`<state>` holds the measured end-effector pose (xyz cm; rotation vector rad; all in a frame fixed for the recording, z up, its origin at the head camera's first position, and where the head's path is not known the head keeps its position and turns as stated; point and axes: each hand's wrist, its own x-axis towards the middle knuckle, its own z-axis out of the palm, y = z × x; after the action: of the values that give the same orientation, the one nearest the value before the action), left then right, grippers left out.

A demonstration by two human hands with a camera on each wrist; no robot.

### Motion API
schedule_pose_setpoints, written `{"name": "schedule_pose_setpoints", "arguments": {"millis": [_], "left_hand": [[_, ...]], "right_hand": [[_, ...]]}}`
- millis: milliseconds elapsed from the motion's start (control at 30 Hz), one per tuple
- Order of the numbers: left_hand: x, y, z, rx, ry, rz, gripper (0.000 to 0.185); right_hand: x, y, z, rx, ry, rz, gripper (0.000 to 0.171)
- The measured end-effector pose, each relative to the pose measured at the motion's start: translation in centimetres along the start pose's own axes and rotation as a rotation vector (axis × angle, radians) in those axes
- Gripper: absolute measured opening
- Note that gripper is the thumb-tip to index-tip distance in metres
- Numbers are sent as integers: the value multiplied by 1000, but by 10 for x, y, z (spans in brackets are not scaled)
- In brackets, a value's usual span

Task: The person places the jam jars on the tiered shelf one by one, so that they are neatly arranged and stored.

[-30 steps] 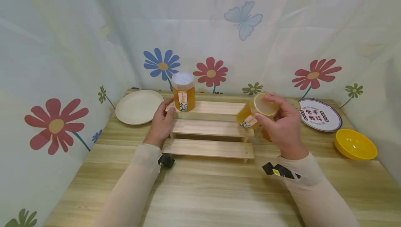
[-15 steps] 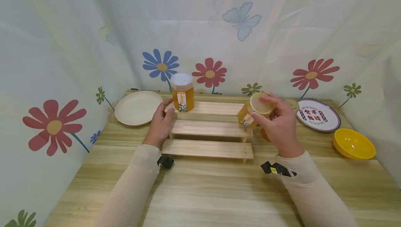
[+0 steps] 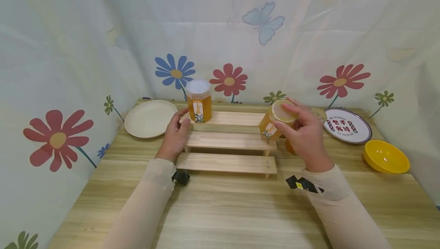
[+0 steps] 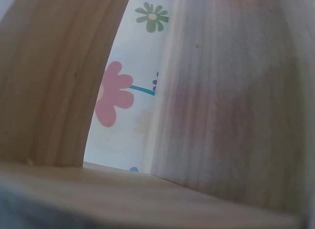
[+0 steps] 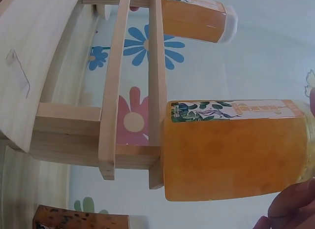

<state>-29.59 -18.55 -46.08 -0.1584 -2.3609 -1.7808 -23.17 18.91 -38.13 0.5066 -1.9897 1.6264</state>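
Note:
A three-step wooden shelf (image 3: 227, 140) stands mid-table. On the left of its top step stands an upright honey jar (image 3: 198, 103) with a white lid. My left hand (image 3: 178, 126) grips the shelf's left end, thumb on the top step beside that jar. My right hand (image 3: 287, 117) grips a second honey jar (image 3: 271, 125), tilted, at the right end of the upper steps. In the right wrist view this held jar (image 5: 236, 150) hangs beside the shelf (image 5: 110, 91), with the other jar (image 5: 197, 17) beyond. The left wrist view shows only shelf wood (image 4: 231, 91).
A cream plate (image 3: 150, 118) lies at the back left. A printed plate (image 3: 347, 130) and a yellow bowl (image 3: 386, 156) sit at the right. A small orange-brown thing (image 3: 290, 147) lies below my right hand. Flowered cloth walls close in three sides of the table (image 3: 240, 211).
My right hand has carried the tilted jar slightly left and up, closer to the shelf's upper steps. The left hand and the standing jar have stayed put.

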Motion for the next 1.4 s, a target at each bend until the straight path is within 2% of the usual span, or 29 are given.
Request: {"name": "schedule_pose_setpoints", "arguments": {"millis": [167,467,700,1033,1400], "left_hand": [[1,-7,1,4,15,25,48],[-1,-4,1,6,23,25,49],[0,-7,0,8,11,45,49],[0,-4,1,4,30,43,47],[0,-5,1,17,29,46,48]], "right_hand": [[2,-4,0,-58,-8,-13,52],[10,-7,-1,-212,-44,22,53],[17,-5,2,-195,-61,59,50],[25,-8,2,-188,-103,143,50],[31,-7,5,-196,-149,177,51]]}}
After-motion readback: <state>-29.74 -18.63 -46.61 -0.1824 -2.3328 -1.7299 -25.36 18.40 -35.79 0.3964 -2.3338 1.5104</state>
